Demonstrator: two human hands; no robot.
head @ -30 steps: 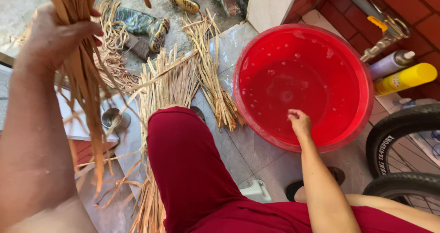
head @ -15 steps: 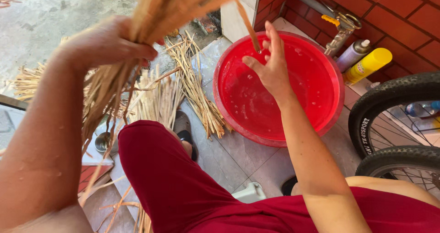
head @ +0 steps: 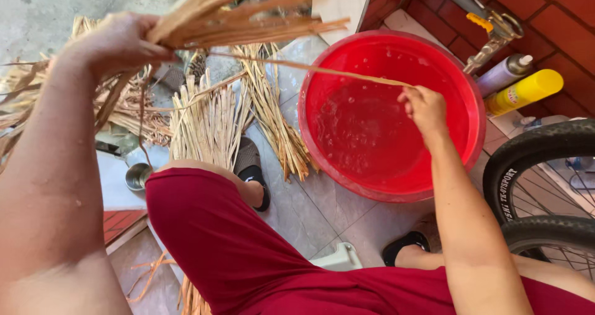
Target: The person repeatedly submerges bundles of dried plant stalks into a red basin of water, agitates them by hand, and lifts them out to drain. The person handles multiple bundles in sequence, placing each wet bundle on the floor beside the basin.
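Observation:
My left hand (head: 118, 42) is raised at the upper left, closed around a thick bundle of dry straw strips (head: 248, 11) that fans out to the right. My right hand (head: 424, 107) hovers over a round red basin (head: 322, 141) holding water, pinching the end of a single long straw strip (head: 310, 67) that runs back toward the bundle. More straw strips (head: 211, 117) lie spread on the tiled floor beside the basin, left of it.
A yellow spray can (head: 527, 91) and a grey one (head: 505, 73) lie by the brick wall, under a metal tap (head: 496, 33). Bicycle tyres (head: 539, 160) stand at the right. My red-clad legs and dark sandals (head: 254, 172) fill the foreground; a small metal cup (head: 136, 175) sits left.
My right hand has closed on one strip and drawn it out of the bundle over the basin. The left hand has tipped the bundle more level.

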